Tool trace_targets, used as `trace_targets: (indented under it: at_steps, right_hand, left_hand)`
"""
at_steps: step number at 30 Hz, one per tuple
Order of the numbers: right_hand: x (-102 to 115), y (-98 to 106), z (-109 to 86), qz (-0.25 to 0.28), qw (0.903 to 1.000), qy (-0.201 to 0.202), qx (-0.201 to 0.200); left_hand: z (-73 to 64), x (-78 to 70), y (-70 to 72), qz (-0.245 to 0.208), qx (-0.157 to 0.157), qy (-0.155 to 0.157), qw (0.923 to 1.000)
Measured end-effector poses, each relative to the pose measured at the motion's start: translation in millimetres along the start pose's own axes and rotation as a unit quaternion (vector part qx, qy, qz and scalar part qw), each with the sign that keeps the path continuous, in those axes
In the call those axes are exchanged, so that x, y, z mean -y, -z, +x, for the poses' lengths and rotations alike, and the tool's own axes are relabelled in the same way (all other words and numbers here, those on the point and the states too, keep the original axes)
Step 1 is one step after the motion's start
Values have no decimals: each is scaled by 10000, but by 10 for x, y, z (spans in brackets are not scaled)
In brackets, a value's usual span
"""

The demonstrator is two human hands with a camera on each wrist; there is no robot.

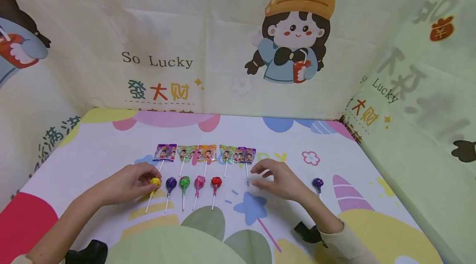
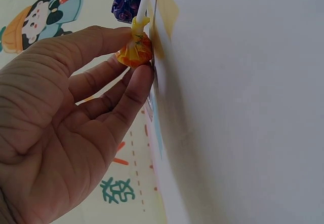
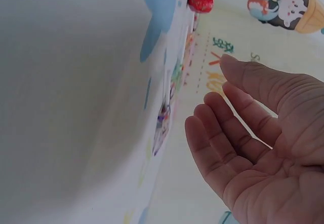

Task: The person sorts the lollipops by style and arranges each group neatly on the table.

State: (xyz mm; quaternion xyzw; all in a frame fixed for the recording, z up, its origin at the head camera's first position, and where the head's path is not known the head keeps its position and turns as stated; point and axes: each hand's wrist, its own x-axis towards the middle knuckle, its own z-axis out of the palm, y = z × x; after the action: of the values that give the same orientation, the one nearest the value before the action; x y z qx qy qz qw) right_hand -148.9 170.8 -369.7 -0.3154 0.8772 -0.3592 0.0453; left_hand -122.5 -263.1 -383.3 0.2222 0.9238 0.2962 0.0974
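Observation:
My left hand (image 1: 124, 184) is at the left end of a front row of round lollipops. Its thumb and fingertips pinch the wrapped head of a yellow lollipop (image 2: 135, 50), whose white stick points toward me in the head view. Beside it lie a dark purple lollipop (image 1: 171, 184), a green one (image 1: 184, 183), a pink one (image 1: 199, 182) and a red one (image 1: 216, 182). My right hand (image 1: 282, 180) hovers with loosely bent fingers, holding nothing. Nearest to it is a flat purple-wrapped lollipop (image 1: 248, 155) at the right end of the back row.
The back row also holds flat-packed lollipops in purple (image 1: 165, 152), green (image 1: 184, 152), orange (image 1: 207, 153) and green (image 1: 226, 153) wrappers. Another round purple lollipop (image 1: 317, 184) lies apart on the right, partly behind my right forearm. A printed cloth (image 1: 230, 90) hangs behind the table.

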Motion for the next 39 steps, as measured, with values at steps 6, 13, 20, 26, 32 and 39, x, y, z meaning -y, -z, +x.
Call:
trace_targets:
  at_steps: [6,13,20,26,32,39]
  right_hand:
    - [-87,81,-91,-24,9998,7,-175]
    - [-145,164,-190,-49,9993,-184,-335]
    - [-227,248,-292,-174,9977,-399,-529]
    - [-311,344,-391,-221,9958,-522,-714]
    - [-373,442,-484,-318,9940,-644,-826]
    - [-418,581,-591,-333,9911,-750,-1047]
  left_hand:
    - [2,19,-9,42,17,42,10000]
    - [-7,25,-17,50,0,18,10000]
    - [-4,34,-18,45,16,11,10000]
    - [3,32,-15,42,22,7,10000]
    - [4,17,-4,17,15,56,10000]
    - [17,24,-1,82,-37,-58,9999]
